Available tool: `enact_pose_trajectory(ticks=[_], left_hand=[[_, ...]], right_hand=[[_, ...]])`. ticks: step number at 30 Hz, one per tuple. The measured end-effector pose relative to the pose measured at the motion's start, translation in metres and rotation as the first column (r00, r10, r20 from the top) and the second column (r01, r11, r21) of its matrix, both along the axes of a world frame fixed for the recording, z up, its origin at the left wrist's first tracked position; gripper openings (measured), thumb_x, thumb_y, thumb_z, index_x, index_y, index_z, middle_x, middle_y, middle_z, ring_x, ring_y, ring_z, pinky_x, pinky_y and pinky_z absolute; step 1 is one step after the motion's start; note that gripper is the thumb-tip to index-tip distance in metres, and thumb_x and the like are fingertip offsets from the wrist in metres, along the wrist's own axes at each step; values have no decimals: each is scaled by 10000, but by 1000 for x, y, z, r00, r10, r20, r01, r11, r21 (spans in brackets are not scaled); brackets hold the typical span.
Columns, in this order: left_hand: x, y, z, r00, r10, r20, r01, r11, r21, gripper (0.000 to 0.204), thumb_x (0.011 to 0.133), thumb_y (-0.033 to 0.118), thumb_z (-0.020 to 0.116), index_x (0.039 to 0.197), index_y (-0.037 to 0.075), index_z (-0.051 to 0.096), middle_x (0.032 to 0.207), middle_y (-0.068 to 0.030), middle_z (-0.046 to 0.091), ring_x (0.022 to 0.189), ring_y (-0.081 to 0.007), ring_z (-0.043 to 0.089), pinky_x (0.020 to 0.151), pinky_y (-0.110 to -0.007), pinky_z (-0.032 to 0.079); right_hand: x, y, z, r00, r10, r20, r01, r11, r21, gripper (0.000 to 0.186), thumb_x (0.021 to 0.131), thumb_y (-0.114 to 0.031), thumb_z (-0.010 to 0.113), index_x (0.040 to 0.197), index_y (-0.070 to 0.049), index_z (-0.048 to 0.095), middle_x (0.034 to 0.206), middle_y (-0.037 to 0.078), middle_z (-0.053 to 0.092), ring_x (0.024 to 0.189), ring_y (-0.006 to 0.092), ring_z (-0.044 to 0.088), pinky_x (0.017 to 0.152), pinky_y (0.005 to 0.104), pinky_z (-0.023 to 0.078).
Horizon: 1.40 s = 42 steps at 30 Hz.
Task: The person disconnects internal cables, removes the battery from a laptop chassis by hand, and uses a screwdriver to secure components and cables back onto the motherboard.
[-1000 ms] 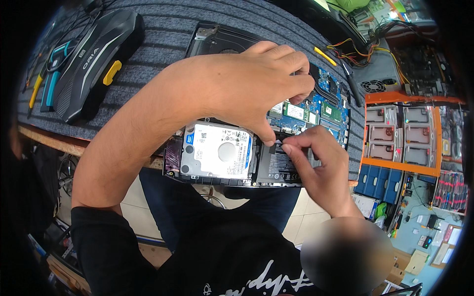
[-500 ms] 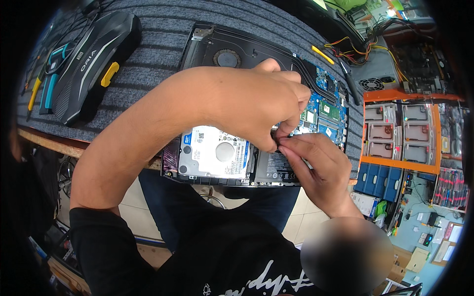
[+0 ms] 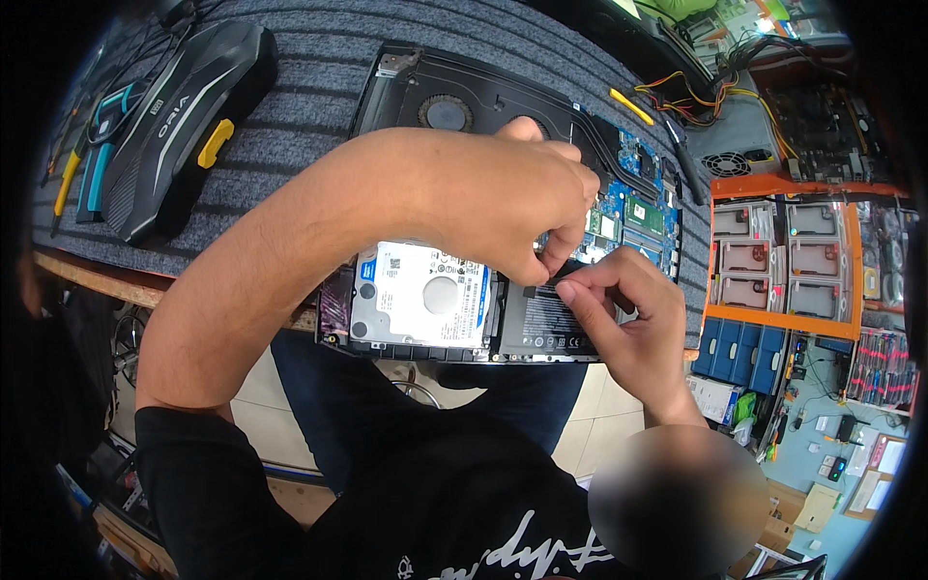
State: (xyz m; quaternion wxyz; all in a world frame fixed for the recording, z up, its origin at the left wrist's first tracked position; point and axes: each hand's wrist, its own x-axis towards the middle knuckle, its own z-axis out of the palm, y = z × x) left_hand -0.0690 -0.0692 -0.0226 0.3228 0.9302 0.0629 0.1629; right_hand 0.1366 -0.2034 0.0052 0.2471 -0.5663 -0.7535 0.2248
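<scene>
On ribbed grey mat [image 3: 319,58], opened laptop [image 3: 503,89] lies beneath both hands, battery [image 3: 541,324] at near edge. Left hand [image 3: 527,213] stays pinched over battery's upper edge, on what I can't tell. Right hand [image 3: 633,319] has eased slightly away; whether thumb and finger meet, unclear. I judge fingertip work unfinished.

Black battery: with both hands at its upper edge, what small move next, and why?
Perhaps ease the left hand slightly away: it and the right hand crowd the battery at its upper edge, hiding whatever lies between them, so that spot cannot be checked.
</scene>
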Motion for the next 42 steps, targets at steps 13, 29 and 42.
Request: enact_pose_trajectory(ticks=[13, 29, 42], left_hand=[[-3, 5, 5, 987, 152, 48, -155, 986, 66, 127, 847, 230, 717, 828, 105, 724, 901, -8, 614, 951, -167, 587, 940, -377, 350], [-4, 8, 2, 971, 189, 144, -202, 976, 78, 146, 853, 229, 725, 867, 84, 723, 896, -25, 601, 941, -187, 585, 923, -382, 357], [-4, 14, 2, 953, 258, 156, -280, 950, 137, 101, 861, 189, 698, 859, 88, 692, 909, -10, 572, 962, -174, 570, 942, -385, 341]], right_hand=[[-4, 18, 10, 993, 8, 122, 4, 995, -101, 146, 876, -70, 769, 845, 8, 650, 686, 73, 517, 584, 179, 457, 548, 329, 380], [-4, 62, 48, 960, 76, 268, 62, 880, -471, 309, 849, -214, 839, 777, -31, 601, 598, 16, 508, 545, 137, 460, 531, 313, 376], [10, 58, 29, 968, 144, 203, -63, 931, -359, 334, 833, -236, 854, 781, -40, 589, 563, 1, 467, 541, 124, 421, 519, 303, 337]])
